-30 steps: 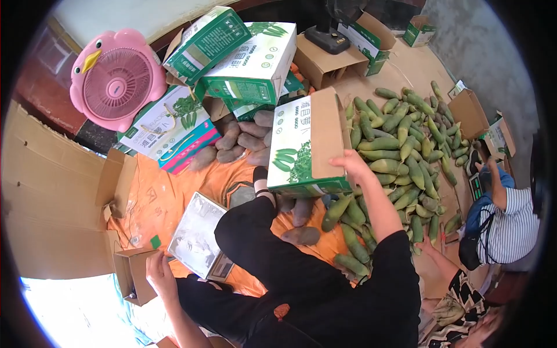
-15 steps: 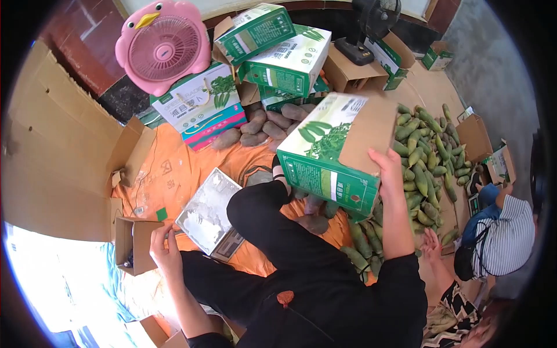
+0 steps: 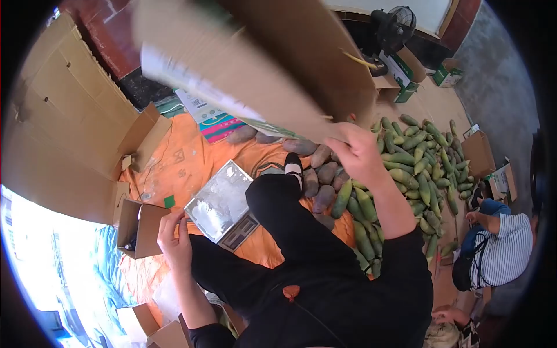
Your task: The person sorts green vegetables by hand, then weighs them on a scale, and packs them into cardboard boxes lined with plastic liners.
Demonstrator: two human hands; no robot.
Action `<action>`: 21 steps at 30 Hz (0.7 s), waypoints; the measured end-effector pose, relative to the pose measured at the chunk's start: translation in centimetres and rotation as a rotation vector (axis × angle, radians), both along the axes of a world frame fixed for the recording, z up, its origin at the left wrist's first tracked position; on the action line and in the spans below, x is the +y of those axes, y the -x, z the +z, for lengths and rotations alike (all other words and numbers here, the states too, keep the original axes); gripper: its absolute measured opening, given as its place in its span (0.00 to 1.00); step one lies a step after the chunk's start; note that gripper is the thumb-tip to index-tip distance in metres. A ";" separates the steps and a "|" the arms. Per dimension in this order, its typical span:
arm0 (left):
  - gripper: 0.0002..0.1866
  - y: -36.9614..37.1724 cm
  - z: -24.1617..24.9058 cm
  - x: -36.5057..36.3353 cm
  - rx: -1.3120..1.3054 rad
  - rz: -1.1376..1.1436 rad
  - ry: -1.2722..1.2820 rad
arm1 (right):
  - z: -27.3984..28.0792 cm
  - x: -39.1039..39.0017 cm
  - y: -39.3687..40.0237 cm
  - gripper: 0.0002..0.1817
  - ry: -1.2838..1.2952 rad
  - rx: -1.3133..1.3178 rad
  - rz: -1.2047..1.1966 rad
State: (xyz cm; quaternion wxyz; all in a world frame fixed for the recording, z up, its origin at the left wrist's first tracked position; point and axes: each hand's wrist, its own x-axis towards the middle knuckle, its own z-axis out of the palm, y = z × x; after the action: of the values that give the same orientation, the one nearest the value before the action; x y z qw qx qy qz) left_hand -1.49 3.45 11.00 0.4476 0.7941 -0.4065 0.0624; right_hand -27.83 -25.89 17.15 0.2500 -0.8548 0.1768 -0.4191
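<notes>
My right hand (image 3: 361,155) grips the edge of a large cardboard box (image 3: 243,75). The box is raised and tilted, with its dark inside facing partly towards me; part of it is blurred by motion. Low on the left, my left hand (image 3: 176,240) has loosely bent fingers with the thumb apart, and I see nothing in it. It is beside the left corner of a metal-topped weighing scale (image 3: 219,197). A small open brown box (image 3: 149,235) stands just left of that hand.
Green radishes (image 3: 420,194) lie heaped on the right. Dark, purplish radish-like roots (image 3: 326,196) lie near my foot on the orange sheet (image 3: 191,142). A black fan (image 3: 397,26) stands at the back. Two other people are at right, one in a striped shirt (image 3: 507,249).
The green-and-white box has gone up and left and turned, so its open inside now shows. It now covers the pink fan and stacked boxes. My left hand has shifted slightly.
</notes>
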 end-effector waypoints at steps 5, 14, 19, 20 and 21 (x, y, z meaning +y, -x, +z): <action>0.07 1.8 1.4 1.0 -0.023 -0.052 -0.057 | -2.6 -0.2 -6.6 0.09 0.419 0.214 0.068; 0.19 0.3 1.3 2.0 -0.296 0.042 -0.199 | -7.8 1.2 -14.0 0.05 0.568 0.547 0.377; 0.28 -1.5 1.0 1.4 -0.329 0.060 -0.569 | -8.5 1.7 -16.6 0.03 0.553 0.657 0.513; 0.28 -1.8 1.1 1.2 -0.301 0.102 -0.612 | -8.7 1.6 -16.8 0.03 0.558 0.686 0.531; 0.29 -2.3 1.1 1.0 -0.326 0.103 -0.617 | -8.9 1.4 -17.1 0.03 0.521 0.708 0.546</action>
State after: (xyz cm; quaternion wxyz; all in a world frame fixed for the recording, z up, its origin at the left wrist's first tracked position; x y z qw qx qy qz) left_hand 0.84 4.47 12.09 0.1120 0.8910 -0.4317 0.0850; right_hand -10.73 -24.46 8.21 0.0538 -0.9931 -0.0891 -0.0539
